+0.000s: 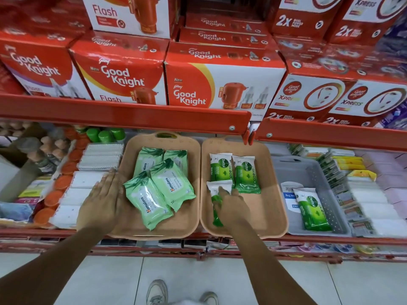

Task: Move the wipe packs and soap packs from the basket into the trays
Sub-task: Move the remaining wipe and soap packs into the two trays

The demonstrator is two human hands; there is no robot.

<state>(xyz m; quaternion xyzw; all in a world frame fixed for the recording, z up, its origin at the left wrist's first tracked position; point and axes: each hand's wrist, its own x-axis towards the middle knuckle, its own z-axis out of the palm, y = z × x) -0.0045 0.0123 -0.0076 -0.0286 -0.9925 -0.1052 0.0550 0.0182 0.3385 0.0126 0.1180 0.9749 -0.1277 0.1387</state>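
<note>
In front of me the red shelf (123, 111) carries big Good Knight boxes (222, 84), and below it stand two beige trays side by side. The left tray (191, 216) holds four light green wipe packs (149, 201), the two in front lying partly over the two behind. The right tray (271, 212) holds three green Dettol soap packs (246, 177): two at the back just beside each other, and one in front. To the right stands the grey basket (326, 183) with one more soap pack (315, 212) inside. My left hand (103, 201) is flat and released, resting on the left edge of the left tray, beside the wipes. My right hand (231, 205) grasps the front soap pack in the right tray, fingers closed on it.
</note>
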